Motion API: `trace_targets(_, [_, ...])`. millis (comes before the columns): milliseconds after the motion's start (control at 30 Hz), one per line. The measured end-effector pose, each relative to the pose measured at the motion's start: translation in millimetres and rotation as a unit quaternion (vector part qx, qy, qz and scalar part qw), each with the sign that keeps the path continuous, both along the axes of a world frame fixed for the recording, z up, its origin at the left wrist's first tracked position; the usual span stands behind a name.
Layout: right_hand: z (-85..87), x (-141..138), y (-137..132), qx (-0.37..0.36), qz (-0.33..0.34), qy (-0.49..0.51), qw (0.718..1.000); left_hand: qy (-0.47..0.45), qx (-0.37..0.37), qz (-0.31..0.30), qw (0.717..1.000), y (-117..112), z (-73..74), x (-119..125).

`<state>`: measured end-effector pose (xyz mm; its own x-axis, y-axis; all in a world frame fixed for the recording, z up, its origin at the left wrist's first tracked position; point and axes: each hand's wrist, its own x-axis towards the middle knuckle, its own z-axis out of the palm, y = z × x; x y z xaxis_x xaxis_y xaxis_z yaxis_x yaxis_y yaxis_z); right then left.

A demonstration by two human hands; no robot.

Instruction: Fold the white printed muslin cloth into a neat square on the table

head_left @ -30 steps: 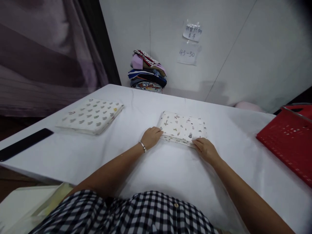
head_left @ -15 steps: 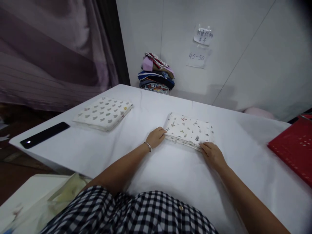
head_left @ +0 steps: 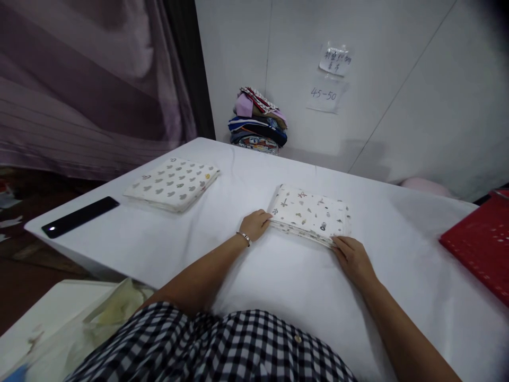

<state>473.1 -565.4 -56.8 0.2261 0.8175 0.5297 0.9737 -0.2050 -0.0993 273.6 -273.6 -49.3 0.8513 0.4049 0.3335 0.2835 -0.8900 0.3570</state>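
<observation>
A folded white cloth with small printed figures (head_left: 310, 214) lies in the middle of the white table (head_left: 278, 276). My left hand (head_left: 255, 224), with a bracelet at the wrist, has its fingers curled at the cloth's near left corner. At the cloth's near right corner my right hand (head_left: 352, 258) rests with its fingers tucked against the edge. Both hands touch the cloth while it lies flat on the table.
A second folded cloth with grey shapes (head_left: 173, 183) lies at the table's left, a black ruler-like bar (head_left: 79, 216) beyond it near the edge. A stack of coloured fabrics (head_left: 257, 122) sits against the wall. A red basket (head_left: 479, 244) stands at the right.
The view has swung to the left, so everything sits further right in the picture. My hands stay at the cloth's two near corners.
</observation>
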Motion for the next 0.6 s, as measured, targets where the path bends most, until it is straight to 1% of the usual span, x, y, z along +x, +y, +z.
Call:
trace_targets(133, [-4.2,1.1,-4.0,0.013,0.006,0.001,1.0,0.029,-0.002,0.009,1.0,0.7,0.8,1.5])
trace_targets(233, [-3.9,0.5,-5.1,0.003,0.002,0.005,1.0,0.015,-0.003,-0.001,1.0,-0.3,3.3,-1.3])
trace_targets(300, [-3.7,0.4,-6.9,0.0,-0.006,-0.002,1.0,-0.013,0.02,-0.025,0.999,-3.1,5.8,-4.1])
trace_targets(367, [-4.7,1.1,-9.4,-0.003,-0.006,-0.016,1.0,-0.029,0.057,-0.068,0.996,-7.9,8.7,-5.7])
trace_targets(467, [-8.5,3.9,-12.7,-0.011,0.008,-0.039,0.999,-0.009,0.106,-0.14,0.984,-16.0,12.0,-2.3])
trace_targets(533, [-10.6,5.7,-14.0,-0.017,0.013,-0.05,0.999,0.012,0.129,-0.158,0.979,-18.9,11.7,3.5])
trace_targets(600, [-11.0,6.7,-14.4,-0.025,0.011,-0.057,0.998,0.025,0.15,-0.154,0.976,-18.8,8.9,9.9])
